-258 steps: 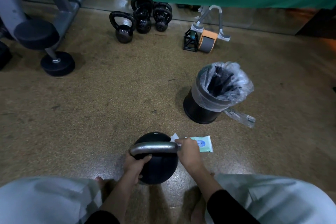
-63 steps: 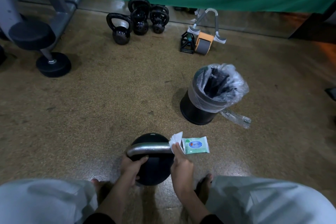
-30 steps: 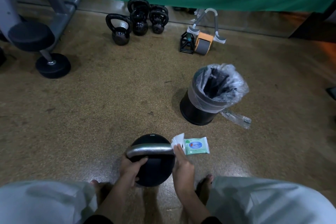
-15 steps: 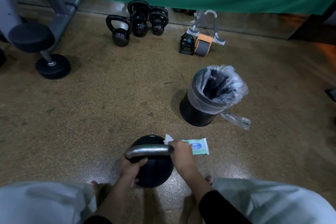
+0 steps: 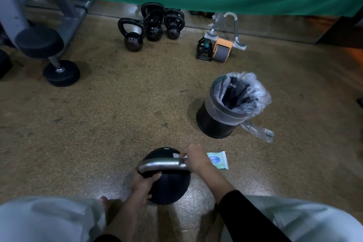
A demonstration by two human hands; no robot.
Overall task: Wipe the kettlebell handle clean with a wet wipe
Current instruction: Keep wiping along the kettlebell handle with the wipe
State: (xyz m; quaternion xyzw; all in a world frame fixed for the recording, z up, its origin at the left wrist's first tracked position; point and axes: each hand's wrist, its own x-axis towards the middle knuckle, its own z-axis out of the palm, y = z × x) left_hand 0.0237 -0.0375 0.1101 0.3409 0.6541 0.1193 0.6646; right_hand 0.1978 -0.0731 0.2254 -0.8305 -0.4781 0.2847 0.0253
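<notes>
A black kettlebell (image 5: 169,186) with a bare metal handle (image 5: 161,164) stands on the floor between my knees. My left hand (image 5: 142,183) grips the kettlebell's left side, fingers curled under the handle's left end. My right hand (image 5: 193,157) is wrapped over the handle's right end and holds a white wet wipe (image 5: 179,157) against it; only a small edge of the wipe shows beside the fingers. The wet wipe pack (image 5: 218,160), pale green with a blue label, lies on the floor just right of that hand.
A black bin (image 5: 220,122) lined with a clear plastic bag stands ahead to the right. Three small kettlebells (image 5: 152,25) and an orange ab roller (image 5: 222,48) sit by the green curtain. A dumbbell (image 5: 50,57) and a machine frame are at the far left.
My right hand has turned from upright beside the handle's end to curled over it, covering most of the wipe. My left hand has kept its grip.
</notes>
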